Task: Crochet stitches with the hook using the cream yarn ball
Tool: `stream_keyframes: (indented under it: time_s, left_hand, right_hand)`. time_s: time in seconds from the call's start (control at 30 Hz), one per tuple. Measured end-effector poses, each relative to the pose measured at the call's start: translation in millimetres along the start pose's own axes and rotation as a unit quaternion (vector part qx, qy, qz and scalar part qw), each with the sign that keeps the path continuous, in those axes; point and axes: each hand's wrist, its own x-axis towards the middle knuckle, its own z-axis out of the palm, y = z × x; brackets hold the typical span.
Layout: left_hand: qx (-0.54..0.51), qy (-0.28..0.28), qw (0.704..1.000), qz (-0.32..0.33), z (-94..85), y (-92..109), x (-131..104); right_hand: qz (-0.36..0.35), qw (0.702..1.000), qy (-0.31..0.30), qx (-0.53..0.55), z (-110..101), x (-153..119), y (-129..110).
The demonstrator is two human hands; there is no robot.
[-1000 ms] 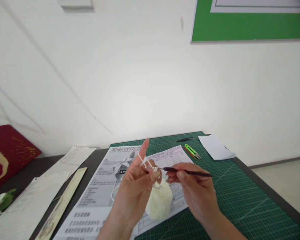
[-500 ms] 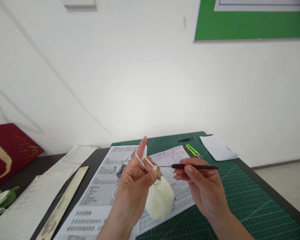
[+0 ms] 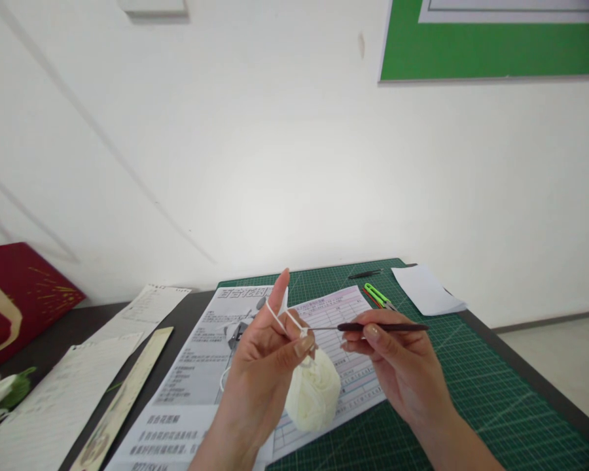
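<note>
My left hand (image 3: 267,363) pinches a small piece of white crochet work (image 3: 304,335) between thumb and fingers, its index finger raised with white yarn (image 3: 273,315) looped round it. A crochet hook (image 3: 383,327) with a dark handle lies level in my right hand (image 3: 405,366), gripped between thumb and fingers. The hook's thin metal shaft points left and meets the crochet work at my left fingertips; its very tip is hidden among the stitches. Just below my hands, a cream-white ball of yarn (image 3: 314,396) rests on a lined form.
Under the printed sheets (image 3: 186,379) lies a green cutting mat (image 3: 485,386). Green thread snips (image 3: 377,294), black tweezers (image 3: 366,274) and blank paper (image 3: 429,291) are at the back right. To the left are a ruler (image 3: 125,399), handwritten sheets (image 3: 69,386) and a red bag (image 3: 29,294).
Both hands keep almost the same pose. The hook has shifted very slightly at the stitches, and the camera view has moved a little.
</note>
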Motion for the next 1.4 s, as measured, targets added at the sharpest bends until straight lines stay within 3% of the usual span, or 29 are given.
stream_keyframes:
  time_s: [0.2, 0.57, 0.87, 1.0, 1.4]
  left_hand:
    - [0.012, -0.001, 1.0, 0.004, 0.2, 0.5, -0.3]
    - [0.105, 0.035, 0.988, 0.106, 2.7, -5.3, -1.2]
    - [0.162, 0.028, 0.971, 0.172, -1.5, -12.5, 0.5]
    - [0.187, 0.035, 0.961, 0.202, -2.6, -14.2, 1.4]
    - [0.24, 0.068, 0.94, 0.235, -2.1, -17.9, -0.6]
  right_hand:
    - [0.014, 1.0, -0.009, -0.005, -1.9, 1.1, -0.1]
    - [0.039, 0.999, -0.028, -0.018, -11.6, 2.9, 0.9]
    - [0.053, 0.998, -0.033, 0.008, -13.3, 5.8, -0.1]
    - [0.054, 0.998, -0.009, 0.014, -8.7, 5.5, -1.3]
    - [0.033, 0.999, -0.01, -0.003, -9.0, 6.1, -5.1]
